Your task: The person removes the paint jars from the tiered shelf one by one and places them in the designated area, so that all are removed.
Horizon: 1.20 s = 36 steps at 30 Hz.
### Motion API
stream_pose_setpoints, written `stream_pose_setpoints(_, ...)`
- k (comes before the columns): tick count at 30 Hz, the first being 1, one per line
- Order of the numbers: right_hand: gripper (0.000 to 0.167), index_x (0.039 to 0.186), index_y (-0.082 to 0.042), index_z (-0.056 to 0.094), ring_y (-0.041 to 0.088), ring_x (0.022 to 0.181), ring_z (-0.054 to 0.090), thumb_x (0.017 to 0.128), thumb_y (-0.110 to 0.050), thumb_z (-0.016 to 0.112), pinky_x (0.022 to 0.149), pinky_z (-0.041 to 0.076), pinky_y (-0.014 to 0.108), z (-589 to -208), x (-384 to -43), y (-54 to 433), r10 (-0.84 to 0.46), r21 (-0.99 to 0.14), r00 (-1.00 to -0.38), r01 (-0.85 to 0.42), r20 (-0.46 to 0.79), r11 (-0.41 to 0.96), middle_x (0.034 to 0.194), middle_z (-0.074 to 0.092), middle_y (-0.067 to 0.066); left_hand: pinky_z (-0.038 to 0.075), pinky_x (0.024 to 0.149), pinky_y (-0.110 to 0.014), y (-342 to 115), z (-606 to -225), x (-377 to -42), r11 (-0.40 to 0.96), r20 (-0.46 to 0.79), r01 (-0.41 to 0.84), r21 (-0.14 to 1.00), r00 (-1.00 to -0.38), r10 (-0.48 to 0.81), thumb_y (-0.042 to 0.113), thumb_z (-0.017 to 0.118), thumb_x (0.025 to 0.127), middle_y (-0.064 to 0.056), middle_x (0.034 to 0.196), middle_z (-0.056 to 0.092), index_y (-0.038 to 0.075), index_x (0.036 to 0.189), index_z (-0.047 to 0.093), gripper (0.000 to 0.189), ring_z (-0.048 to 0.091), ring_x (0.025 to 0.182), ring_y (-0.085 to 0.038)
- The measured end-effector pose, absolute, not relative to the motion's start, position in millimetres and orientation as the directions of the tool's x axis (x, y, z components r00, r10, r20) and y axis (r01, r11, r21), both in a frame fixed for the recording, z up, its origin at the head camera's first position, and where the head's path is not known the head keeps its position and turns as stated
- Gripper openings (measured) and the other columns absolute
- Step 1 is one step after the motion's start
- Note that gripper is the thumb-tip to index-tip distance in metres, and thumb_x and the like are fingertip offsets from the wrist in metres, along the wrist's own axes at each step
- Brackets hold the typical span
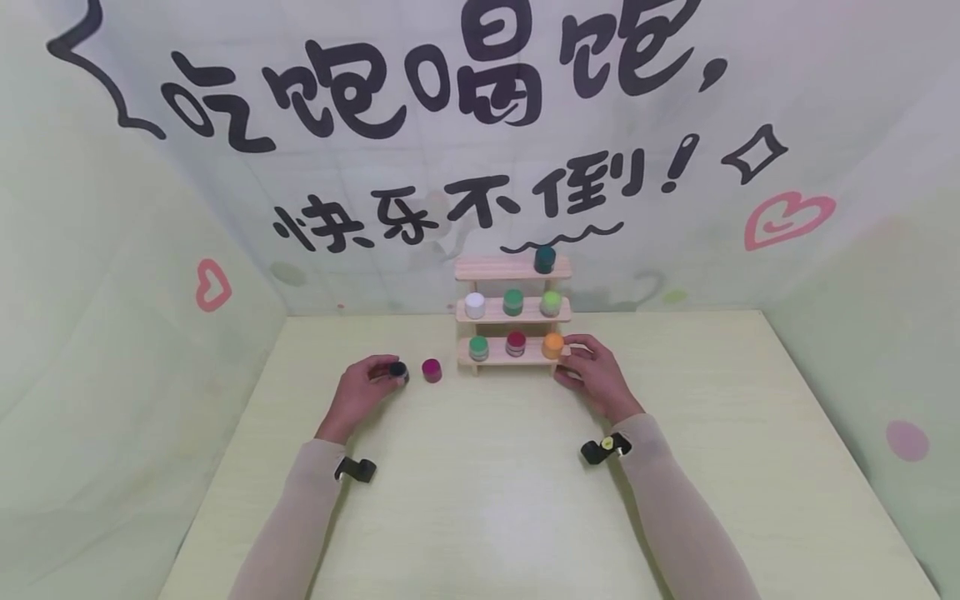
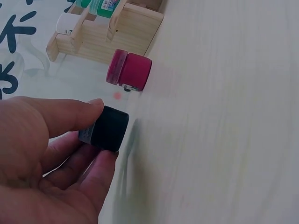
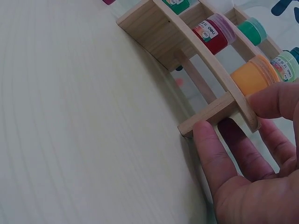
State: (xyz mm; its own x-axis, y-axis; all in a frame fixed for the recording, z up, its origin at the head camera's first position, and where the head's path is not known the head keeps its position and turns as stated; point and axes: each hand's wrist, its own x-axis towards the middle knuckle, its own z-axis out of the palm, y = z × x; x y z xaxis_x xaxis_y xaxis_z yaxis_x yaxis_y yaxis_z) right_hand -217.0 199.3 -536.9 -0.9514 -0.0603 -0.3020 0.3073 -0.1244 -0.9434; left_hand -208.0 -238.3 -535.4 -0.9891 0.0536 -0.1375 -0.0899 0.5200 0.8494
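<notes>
My left hand pinches a small dark paint jar by its sides, near the table's left half. Whether that jar touches the tabletop I cannot tell. Just right of it stands a magenta paint jar, touched by neither hand. At the right end of the three-tier wooden rack, my right hand holds the bottom shelf's end and leg. One of its fingers lies beside the orange paint jar, close to or touching it. Also on the bottom shelf are a red jar and a green jar.
The middle shelf carries a white jar, a green jar and a light green jar. A dark teal jar stands at the right of the top shelf. Behind the rack hangs a printed cloth.
</notes>
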Motion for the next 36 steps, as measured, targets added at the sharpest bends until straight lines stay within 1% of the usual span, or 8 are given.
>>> stream_pose_setpoints(8, 0.036, 0.137, -0.012, 0.054, 0.020, 0.105, 0.073, 0.103, -0.007, 0.063, 0.092, 0.065, 0.032, -535, -216, 200, -0.059, -0.944, -0.951, 0.307, -0.302, -0.121, 0.107, 0.070, -0.002, 0.046, 0.119, -0.054, -238, -536, -206, 0.545, -0.152, -0.107, 0.831, -0.988, 0.038, 0.021, 0.078, 0.096, -0.020, 0.140, 0.068, 0.008, 0.143, 0.063, 0.051, 0.063, 0.134, -0.038)
stream_pose_setpoints(15, 0.036, 0.138, -0.012, 0.054, 0.019, 0.105, 0.073, 0.103, -0.007, 0.063, 0.092, 0.065, 0.032, -536, -216, 199, -0.056, -0.943, -0.950, 0.311, -0.306, -0.122, 0.108, 0.070, -0.002, 0.046, 0.119, -0.053, -241, -540, -205, 0.518, -0.153, -0.114, 0.848, -0.988, 0.033, 0.020, 0.080, 0.095, -0.019, 0.139, 0.069, 0.008, 0.144, 0.062, 0.053, 0.064, 0.133, -0.037)
stream_pose_setpoints(20, 0.034, 0.136, -0.014, 0.055, 0.018, 0.102, 0.073, 0.103, -0.007, 0.063, 0.091, 0.065, 0.032, -537, -216, 199, -0.051, -0.942, -0.949, 0.314, -0.310, -0.120, 0.110, 0.070, 0.000, 0.049, 0.117, -0.053, -243, -538, -204, 0.511, -0.161, -0.129, 0.850, -0.987, 0.018, 0.025, 0.080, 0.094, -0.017, 0.143, 0.066, 0.012, 0.146, 0.060, 0.058, 0.062, 0.135, -0.037)
stream_pose_setpoints(25, 0.034, 0.136, -0.014, 0.056, 0.017, 0.102, 0.073, 0.103, -0.007, 0.064, 0.091, 0.065, 0.032, -536, -217, 199, -0.051, -0.941, -0.949, 0.314, -0.310, -0.122, 0.109, 0.071, -0.001, 0.052, 0.114, -0.052, -244, -534, -205, 0.500, -0.157, -0.134, 0.855, -0.988, 0.004, 0.029, 0.078, 0.096, -0.015, 0.148, 0.062, 0.014, 0.147, 0.060, 0.056, 0.060, 0.138, -0.037)
stream_pose_setpoints(29, 0.035, 0.137, -0.012, 0.054, 0.018, 0.102, 0.073, 0.104, -0.008, 0.064, 0.092, 0.065, 0.032, -535, -216, 199, -0.062, -0.940, -0.949, 0.316, -0.310, -0.126, 0.109, 0.071, -0.001, 0.053, 0.113, -0.051, -243, -530, -205, 0.481, -0.140, -0.122, 0.868, -0.990, 0.003, 0.030, 0.077, 0.097, -0.013, 0.147, 0.062, 0.013, 0.146, 0.061, 0.054, 0.060, 0.138, -0.035)
stream_pose_setpoints(36, 0.035, 0.136, -0.014, 0.055, 0.018, 0.101, 0.073, 0.102, -0.007, 0.064, 0.091, 0.065, 0.032, -536, -217, 198, -0.057, -0.939, -0.947, 0.321, -0.317, -0.119, 0.110, 0.070, 0.000, 0.055, 0.111, -0.047, -235, -521, -209, 0.442, -0.060, -0.056, 0.895, -0.998, -0.005, 0.030, 0.077, 0.098, -0.010, 0.141, 0.066, 0.009, 0.142, 0.063, 0.050, 0.061, 0.135, -0.029)
